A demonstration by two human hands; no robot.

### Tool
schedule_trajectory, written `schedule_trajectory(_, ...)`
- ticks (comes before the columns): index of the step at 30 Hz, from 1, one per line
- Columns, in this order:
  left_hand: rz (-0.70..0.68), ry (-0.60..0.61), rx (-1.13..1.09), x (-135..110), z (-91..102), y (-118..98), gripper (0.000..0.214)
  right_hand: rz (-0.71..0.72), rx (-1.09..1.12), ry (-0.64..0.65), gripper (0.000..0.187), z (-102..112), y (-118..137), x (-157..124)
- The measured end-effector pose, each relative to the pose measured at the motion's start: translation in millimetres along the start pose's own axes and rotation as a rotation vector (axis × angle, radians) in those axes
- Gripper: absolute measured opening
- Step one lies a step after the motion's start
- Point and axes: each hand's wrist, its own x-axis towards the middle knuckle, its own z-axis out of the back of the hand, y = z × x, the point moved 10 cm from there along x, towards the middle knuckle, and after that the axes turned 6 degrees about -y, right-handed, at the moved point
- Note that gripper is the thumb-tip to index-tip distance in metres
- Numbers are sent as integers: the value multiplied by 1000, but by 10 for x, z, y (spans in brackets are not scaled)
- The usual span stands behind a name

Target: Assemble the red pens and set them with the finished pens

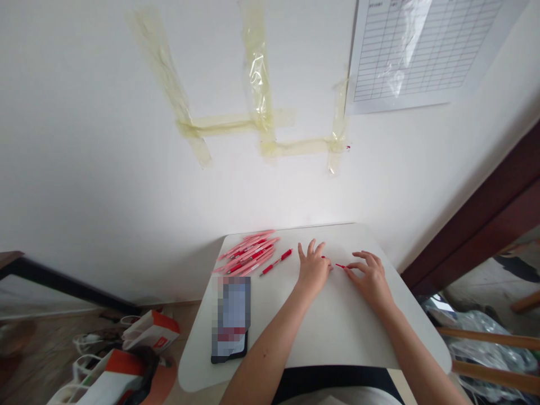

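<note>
My right hand (372, 279) pinches a thin red pen part (340, 265) between thumb and forefinger, its narrow tip pointing left. Facing it across a small gap is my left hand (313, 271), its thumb and forefinger closed on a small red piece (323, 257) that is mostly hidden; the other fingers are spread upward. Just left of that hand, a red pen with a clear middle (276, 262) lies alone on the white table. Beyond it, several red pens in pinkish sleeves (247, 254) lie in a heap.
A phone (235, 306), partly blurred out, lies on the left of the white table (337, 343). The table's far edge meets a taped wall. Paper bags (154, 329) stand on the floor at left; plastic wrapping (485, 332) and wooden bars are at right.
</note>
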Motion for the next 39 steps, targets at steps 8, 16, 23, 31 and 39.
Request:
schedule_trajectory(8, -15, 42, 11, -88, 11, -13, 16, 42, 36, -65, 29, 14, 6, 0)
schedule_trajectory(16, 16, -17, -13, -68, 16, -21, 19, 40, 53, -66, 26, 31, 18, 0)
schedule_trajectory(23, 54, -108, -61, -115, 256, 26, 10, 32, 77, -69, 21, 40, 37, 3)
schedule_trajectory(31, 172, -173, -90, -510, 629, 456, 8, 52, 141, -52, 17, 8, 126, 21)
schedule_trajectory(39, 170, -287, -138, -869, 643, 644, 12, 98, 231, 39, 12, -52, 515, 89)
